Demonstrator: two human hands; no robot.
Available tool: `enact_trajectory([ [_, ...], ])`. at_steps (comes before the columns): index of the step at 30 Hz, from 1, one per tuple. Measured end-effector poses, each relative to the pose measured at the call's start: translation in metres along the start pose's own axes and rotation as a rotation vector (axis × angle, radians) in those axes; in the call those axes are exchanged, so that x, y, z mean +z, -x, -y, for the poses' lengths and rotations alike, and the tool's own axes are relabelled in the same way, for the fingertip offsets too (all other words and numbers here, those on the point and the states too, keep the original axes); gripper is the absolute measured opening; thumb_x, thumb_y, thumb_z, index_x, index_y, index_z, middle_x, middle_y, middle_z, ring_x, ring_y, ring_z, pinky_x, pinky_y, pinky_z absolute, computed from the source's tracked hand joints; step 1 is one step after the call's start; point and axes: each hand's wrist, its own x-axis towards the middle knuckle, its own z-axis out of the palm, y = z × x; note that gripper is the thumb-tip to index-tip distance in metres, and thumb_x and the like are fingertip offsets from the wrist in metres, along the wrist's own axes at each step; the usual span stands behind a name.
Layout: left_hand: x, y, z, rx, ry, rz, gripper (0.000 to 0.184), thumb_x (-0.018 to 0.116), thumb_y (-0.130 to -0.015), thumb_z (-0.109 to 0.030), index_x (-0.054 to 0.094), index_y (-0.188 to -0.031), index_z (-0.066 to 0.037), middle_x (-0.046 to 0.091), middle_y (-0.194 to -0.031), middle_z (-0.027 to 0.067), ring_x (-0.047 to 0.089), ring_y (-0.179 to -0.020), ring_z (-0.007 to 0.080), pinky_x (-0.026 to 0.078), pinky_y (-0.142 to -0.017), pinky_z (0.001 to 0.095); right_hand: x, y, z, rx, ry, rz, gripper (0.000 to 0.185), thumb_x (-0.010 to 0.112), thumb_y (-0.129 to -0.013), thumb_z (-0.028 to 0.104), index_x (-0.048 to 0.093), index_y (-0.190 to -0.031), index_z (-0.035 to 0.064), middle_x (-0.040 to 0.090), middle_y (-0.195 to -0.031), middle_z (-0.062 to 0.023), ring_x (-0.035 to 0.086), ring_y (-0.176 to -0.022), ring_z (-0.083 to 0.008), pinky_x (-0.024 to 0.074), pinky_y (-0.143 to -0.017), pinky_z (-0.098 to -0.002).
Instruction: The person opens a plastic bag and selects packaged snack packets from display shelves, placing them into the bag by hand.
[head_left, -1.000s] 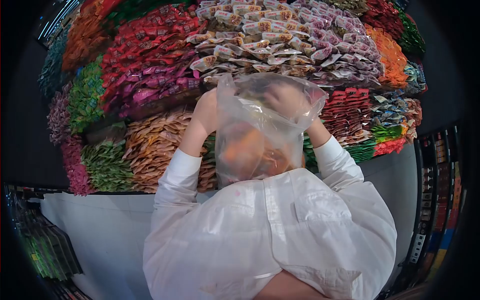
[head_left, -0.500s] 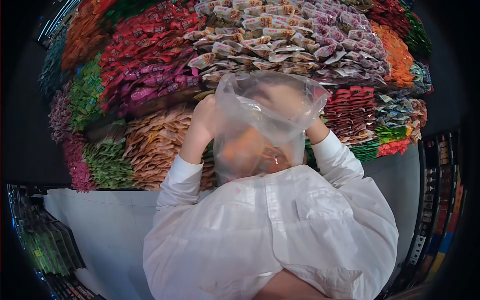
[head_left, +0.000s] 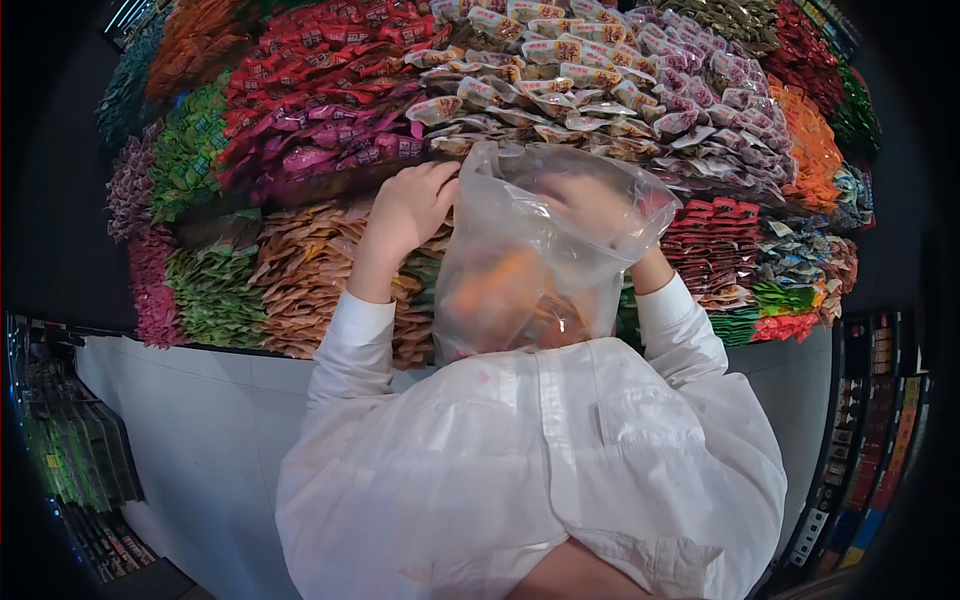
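Observation:
A clear plastic bag (head_left: 590, 250) with orange and reddish-brown packets (head_left: 500, 285) inside hangs in front of my chest, its mouth gaping upward. My right hand (head_left: 590, 205) shows blurred through the plastic at the bag's right side. It appears to hold the bag up near the rim; its fingertips are hard to make out. Just left of the bag's rim is my left hand (head_left: 412, 205), back upward, fingers stretched and slightly bent toward the snack packets. Nothing shows in it. Closest beyond it are purple packets (head_left: 325, 155) and white packets with red-and-yellow labels (head_left: 480, 92).
Tan packets (head_left: 310, 270) and green packets (head_left: 210, 290) fill the front left of the display. Red packets (head_left: 712, 245) stand in rows at the right. Pale floor (head_left: 200, 430) lies below the display, with dark shelving (head_left: 870, 430) at the far right.
My left hand has come away from the bag's rim, and its fingers have opened out. The bag and my right hand have shifted slightly right in view.

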Motion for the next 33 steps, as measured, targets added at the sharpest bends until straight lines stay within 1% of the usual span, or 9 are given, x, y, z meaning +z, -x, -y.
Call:
enact_trajectory([
  [3, -0.001, 0.005, 0.021, 0.054, 0.301, -0.096, 0.035, 0.054, -0.091, -0.023, 0.055, -0.123, -0.007, 0.062, -0.108, 0.0195, 0.056, -0.105, 0.0365, 0.046, -0.089, 0.0418, -0.002, 0.001, -0.007, -0.042, -0.086, 0.042, 0.029, 0.059, -0.085, 0.019, 0.061, -0.108, 0.0015, 0.065, -0.102, -0.0190, 0.062, -0.093, -0.0358, 0.0484, -0.080, -0.0402],
  [7, -0.009, 0.009, 0.032, -0.069, 0.276, 0.017, 0.037, 0.060, -0.088, -0.023, 0.057, -0.121, -0.009, 0.064, -0.104, 0.0200, 0.056, -0.099, 0.0372, 0.046, -0.087, 0.0407, -0.004, 0.001, -0.012, -0.174, -0.055, -0.027, 0.026, 0.060, -0.084, 0.018, 0.065, -0.106, 0.0053, 0.067, -0.097, -0.0164, 0.063, -0.089, -0.0333, 0.0502, -0.080, -0.0402],
  [9, 0.000, 0.010, 0.040, -0.043, 0.382, 0.004, 0.034, 0.064, -0.085, -0.019, 0.061, -0.116, -0.007, 0.065, -0.103, 0.0180, 0.062, -0.093, 0.0316, 0.047, -0.082, 0.0388, -0.005, 0.000, -0.011, -0.238, -0.036, -0.034, 0.028, 0.061, -0.083, 0.015, 0.065, -0.109, 0.0054, 0.067, -0.097, -0.0165, 0.064, -0.088, -0.0331, 0.0505, -0.080, -0.0391],
  [20, 0.000, 0.004, 0.040, -0.066, 0.501, -0.040, 0.020, 0.066, -0.083, -0.018, 0.068, -0.101, -0.008, 0.066, -0.090, 0.0115, 0.064, -0.082, 0.0270, 0.050, -0.073, 0.0337, -0.024, 0.025, -0.002, 0.022, -0.327, -0.459, 0.026, 0.054, -0.090, 0.013, 0.064, -0.110, 0.0002, 0.067, -0.105, -0.0106, 0.063, -0.092, -0.0207, 0.0484, -0.081, -0.0307],
  [24, -0.002, 0.004, 0.036, -0.052, 0.419, -0.245, 0.014, 0.063, -0.085, -0.014, 0.068, -0.097, -0.007, 0.066, -0.089, 0.0120, 0.064, -0.080, 0.0290, 0.050, -0.071, 0.0352, -0.052, 0.051, 0.021, 0.238, -0.928, -0.592, 0.028, 0.048, -0.097, 0.014, 0.061, -0.116, -0.0023, 0.064, -0.112, -0.0068, 0.055, -0.099, -0.0085, 0.0417, -0.087, -0.0230],
  [25, -0.011, 0.006, 0.028, -0.083, 0.393, -0.300, 0.014, 0.063, -0.086, -0.013, 0.067, -0.097, -0.007, 0.066, -0.090, 0.0123, 0.064, -0.080, 0.0294, 0.050, -0.071, 0.0353, -0.060, 0.055, 0.022, 0.081, -0.698, -0.708, 0.029, 0.047, -0.098, 0.015, 0.061, -0.117, -0.0025, 0.063, -0.115, -0.0085, 0.056, -0.100, -0.0094, 0.0420, -0.088, -0.0234],
  [27, -0.022, 0.010, 0.023, -0.049, 0.370, -0.489, 0.013, 0.060, -0.087, -0.009, 0.066, -0.098, -0.006, 0.066, -0.089, 0.0118, 0.064, -0.077, 0.0283, 0.049, -0.068, 0.0338, -0.079, 0.067, 0.030, -0.024, -0.811, -0.841, 0.030, 0.046, -0.099, 0.015, 0.058, -0.118, -0.0044, 0.061, -0.119, -0.0132, 0.058, -0.108, -0.0155, 0.0440, -0.093, -0.0280],
  [30, -0.062, 0.022, 0.005, -0.083, 0.315, -0.768, 0.012, 0.058, -0.090, -0.006, 0.065, -0.098, -0.001, 0.067, -0.086, 0.0087, 0.064, -0.073, 0.0160, 0.049, -0.067, 0.0265, -0.113, 0.084, 0.049, -0.130, -0.787, -1.058, 0.033, 0.040, -0.100, 0.014, 0.053, -0.121, -0.0075, 0.056, -0.124, -0.0192, 0.056, -0.114, -0.0236, 0.0491, -0.095, -0.0349],
  [33, -0.093, 0.021, -0.025, 0.053, 0.687, -1.082, 0.015, 0.056, -0.095, -0.008, 0.066, -0.101, 0.000, 0.067, -0.090, 0.0030, 0.060, -0.078, 0.0066, 0.048, -0.071, 0.0210, -0.132, 0.085, 0.079, -0.211, -0.630, -1.142, 0.037, 0.040, -0.100, 0.016, 0.051, -0.122, -0.0109, 0.055, -0.123, -0.0208, 0.057, -0.111, -0.0248, 0.0504, -0.093, -0.0376],
])
